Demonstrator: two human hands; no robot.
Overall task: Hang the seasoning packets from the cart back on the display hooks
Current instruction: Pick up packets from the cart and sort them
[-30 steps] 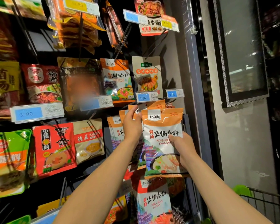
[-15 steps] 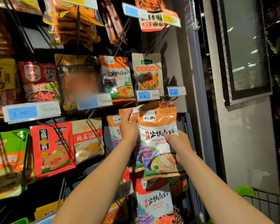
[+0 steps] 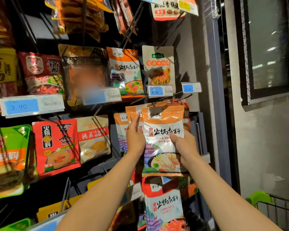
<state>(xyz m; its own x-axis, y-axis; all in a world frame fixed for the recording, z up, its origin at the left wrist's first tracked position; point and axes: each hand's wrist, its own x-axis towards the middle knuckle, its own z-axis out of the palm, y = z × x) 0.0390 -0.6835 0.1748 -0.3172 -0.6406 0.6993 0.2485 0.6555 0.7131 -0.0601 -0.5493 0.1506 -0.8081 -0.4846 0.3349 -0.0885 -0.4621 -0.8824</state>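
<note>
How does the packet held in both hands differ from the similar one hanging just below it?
The held packet has an orange top band; the lower packet has a red one. The held packet's picture shows pale food in a dark bowl; the lower packet's shows red. The right hand grips the held packet and the left hand touches its edge; the lower packet hangs untouched. Both share white fronts with the same large black lettering.

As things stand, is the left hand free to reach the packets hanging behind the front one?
Probably yes: the left hand already lies with straight fingers against the rear packets, beside the front packet that the right hand grips.
</note>
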